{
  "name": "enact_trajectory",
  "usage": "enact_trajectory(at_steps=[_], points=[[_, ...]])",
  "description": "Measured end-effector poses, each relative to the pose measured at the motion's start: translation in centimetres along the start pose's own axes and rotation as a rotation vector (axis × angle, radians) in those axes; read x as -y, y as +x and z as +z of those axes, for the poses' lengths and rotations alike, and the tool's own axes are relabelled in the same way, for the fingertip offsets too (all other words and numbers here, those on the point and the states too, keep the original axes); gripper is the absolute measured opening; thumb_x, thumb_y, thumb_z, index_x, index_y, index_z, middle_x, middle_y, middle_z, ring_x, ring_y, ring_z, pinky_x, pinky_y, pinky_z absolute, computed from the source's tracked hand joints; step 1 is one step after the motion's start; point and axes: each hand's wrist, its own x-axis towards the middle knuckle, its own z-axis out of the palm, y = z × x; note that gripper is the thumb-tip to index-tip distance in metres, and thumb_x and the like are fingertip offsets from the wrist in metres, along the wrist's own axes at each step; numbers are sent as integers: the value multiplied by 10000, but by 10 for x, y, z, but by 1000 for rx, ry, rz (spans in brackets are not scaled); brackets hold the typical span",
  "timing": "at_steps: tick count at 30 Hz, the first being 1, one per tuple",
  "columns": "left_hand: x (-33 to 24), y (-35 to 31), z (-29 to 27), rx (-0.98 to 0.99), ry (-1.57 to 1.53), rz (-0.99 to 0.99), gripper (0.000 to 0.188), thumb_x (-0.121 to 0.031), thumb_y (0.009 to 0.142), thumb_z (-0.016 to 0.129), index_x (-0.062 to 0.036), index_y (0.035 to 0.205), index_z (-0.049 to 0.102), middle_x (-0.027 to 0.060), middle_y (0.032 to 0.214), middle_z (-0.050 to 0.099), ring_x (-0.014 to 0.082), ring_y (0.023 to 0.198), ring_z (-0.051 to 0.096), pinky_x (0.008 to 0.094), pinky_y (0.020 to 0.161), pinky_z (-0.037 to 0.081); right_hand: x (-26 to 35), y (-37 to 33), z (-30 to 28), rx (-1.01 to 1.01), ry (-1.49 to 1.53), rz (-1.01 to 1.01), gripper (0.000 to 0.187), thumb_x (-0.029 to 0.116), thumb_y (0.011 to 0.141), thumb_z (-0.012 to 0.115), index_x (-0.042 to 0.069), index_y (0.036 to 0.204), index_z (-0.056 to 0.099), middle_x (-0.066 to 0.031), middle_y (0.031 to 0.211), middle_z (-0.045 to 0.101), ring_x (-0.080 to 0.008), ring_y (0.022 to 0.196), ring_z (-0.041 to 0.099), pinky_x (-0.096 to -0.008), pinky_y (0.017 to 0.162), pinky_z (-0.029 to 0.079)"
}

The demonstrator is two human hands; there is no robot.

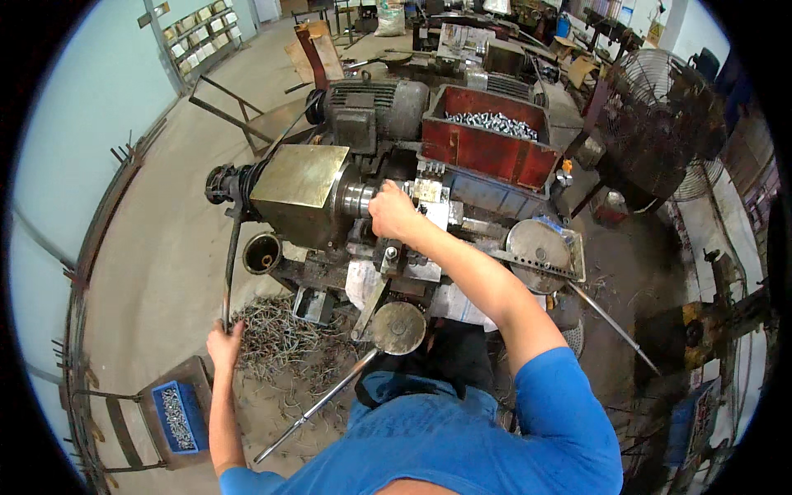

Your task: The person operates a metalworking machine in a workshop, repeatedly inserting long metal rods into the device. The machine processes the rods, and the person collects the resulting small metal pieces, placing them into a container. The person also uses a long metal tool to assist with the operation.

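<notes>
Our right hand (393,213) rests closed at the machine's spindle (360,198), fingers on the small part there, while our left hand (224,342) grips the long lever (231,256). If the spindle turns, fingers or sleeve could catch, we judge.

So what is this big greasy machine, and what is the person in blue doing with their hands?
The picture comes from a camera on the person's head, looking down, so its edges bend. In front is a metal-working machine with a grey motor on top. The left hand grips a long dark lever. The right hand reaches to the shiny round part at the machine's middle; whether it holds anything is hidden. A red bin holds small silvery pieces, and so does a blue tray by the floor. Curly metal scraps lie underneath.
</notes>
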Motion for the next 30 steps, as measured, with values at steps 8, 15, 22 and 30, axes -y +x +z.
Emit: enact_trajectory(at_steps=[8, 15, 22, 30], points=[[5, 35, -7, 397, -606, -39, 261, -215, 811, 639, 39, 789, 583, 71, 580, 559, 161, 458, 551, 315, 449, 454, -84, -29, -90, -329, -8, 317, 396, 235, 586, 620, 95, 954, 666, -180, 1016, 566, -334, 939, 525, -411, 895, 415], [0, 30, -8, 349, -720, -13, 264, -233, 837, 620, 24, 808, 568, 61, 576, 562, 155, 449, 557, 293, 402, 424, -111, -101, -95, -646, 203, 311, 565, 205, 569, 604, 107, 1126, 608, -187, 1317, 427, -342, 1060, 502, -405, 916, 421], [34, 71, -3, 588, -738, 32, 328, -221, 867, 608, 55, 1019, 517, 70, 750, 564, 168, 659, 580, 315, 618, 514, -120, -341, -32, -336, 333, 746, 440, 150, 549, 576, -36, 939, 658, -104, 1195, 573, -298, 1095, 501, -358, 927, 415], [73, 96, 22, 741, -810, -173, 405, -303, 885, 591, -34, 1176, 514, 47, 730, 571, 146, 676, 566, 311, 656, 508, 19, -634, 93, 140, 261, 1570, 272, 205, 582, 616, 86, 811, 703, -171, 822, 651, -294, 768, 643, -383, 711, 515]])
